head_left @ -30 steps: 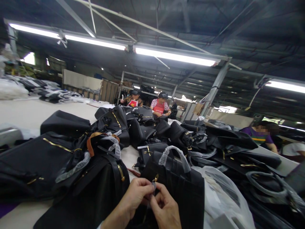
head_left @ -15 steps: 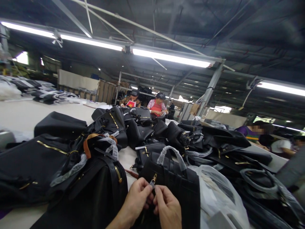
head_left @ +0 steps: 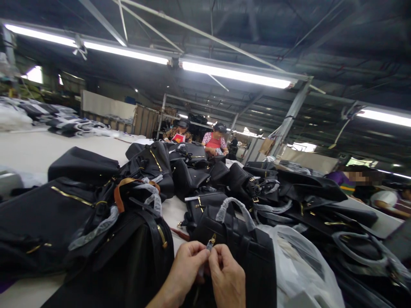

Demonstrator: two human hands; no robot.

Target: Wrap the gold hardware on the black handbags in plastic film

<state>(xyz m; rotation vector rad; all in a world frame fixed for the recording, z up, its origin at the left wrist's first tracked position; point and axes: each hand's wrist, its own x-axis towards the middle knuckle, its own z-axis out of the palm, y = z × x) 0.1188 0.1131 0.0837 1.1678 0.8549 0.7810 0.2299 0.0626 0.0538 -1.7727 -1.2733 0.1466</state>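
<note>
A black handbag with a film-wrapped handle stands directly in front of me. On it hangs a gold clasp, joined to a small strap end wrapped in clear film. My left hand pinches this strap end between thumb and forefinger just under the clasp. From the other side, my right hand has its fingertips closed on the same piece, touching the left fingers. The lower part of the strap is hidden behind both hands.
Another black bag with a gold zip stands close on the left. A clear plastic bag lies on the right. More black bags are heaped across the white table. Two people in red aprons sit beyond it.
Both hands stay at the strap end; the right fingertips have moved up closer to the clasp and the left fingers. The view has shifted slightly.
</note>
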